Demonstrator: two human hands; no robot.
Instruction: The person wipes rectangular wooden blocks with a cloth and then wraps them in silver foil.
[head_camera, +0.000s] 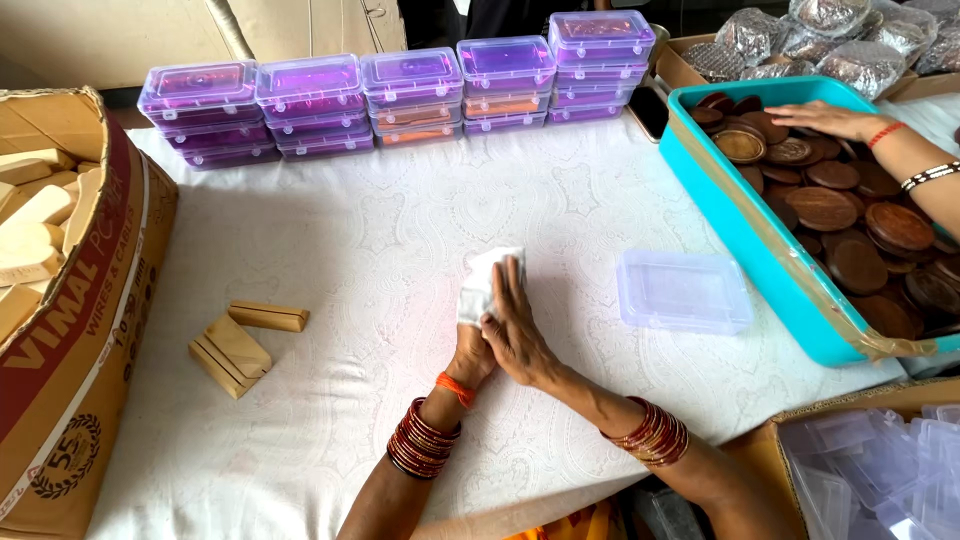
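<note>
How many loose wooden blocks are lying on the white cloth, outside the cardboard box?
3: one block lies alone, two blocks rest together below it, all left of the hands. More fill the cardboard box.
</note>
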